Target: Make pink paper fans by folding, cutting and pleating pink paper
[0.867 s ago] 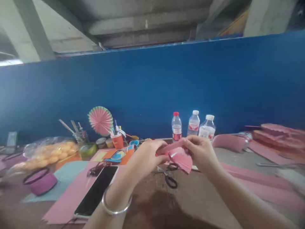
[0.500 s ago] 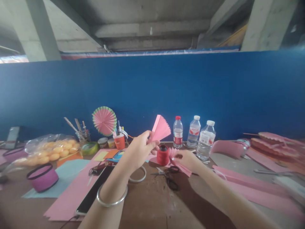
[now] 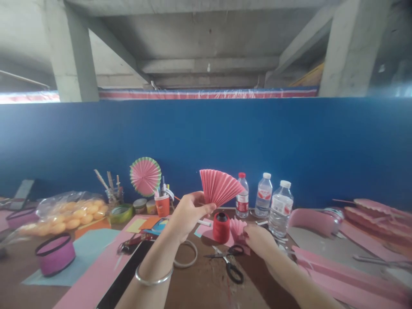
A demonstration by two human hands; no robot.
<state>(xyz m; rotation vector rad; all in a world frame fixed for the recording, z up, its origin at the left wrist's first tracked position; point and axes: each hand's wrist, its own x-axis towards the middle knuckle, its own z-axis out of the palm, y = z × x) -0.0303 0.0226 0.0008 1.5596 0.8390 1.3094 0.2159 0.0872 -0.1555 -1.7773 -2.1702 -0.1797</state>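
Raised over the table, my left hand pinches a pink pleated paper fan by its narrow folded end; the pleats are spread to the upper right. My right hand is low at the table, its fingers closed at the edge of a second pink pleated paper fan; the fingertips are partly hidden. Between the hands stands a spool of red thread. Just in front of it lie black-handled scissors with the blades open. A white ring rests beside my left wrist.
Three water bottles stand along the blue wall. At the left are a bag of orange balls, a purple fabric ring, a phone and an orange cup of pens. Pink paper strips cover the right side.
The fan in my left hand has opened wider and turned to show its pleats. My right hand has shifted slightly right, by the second fan. The view has tilted upward.
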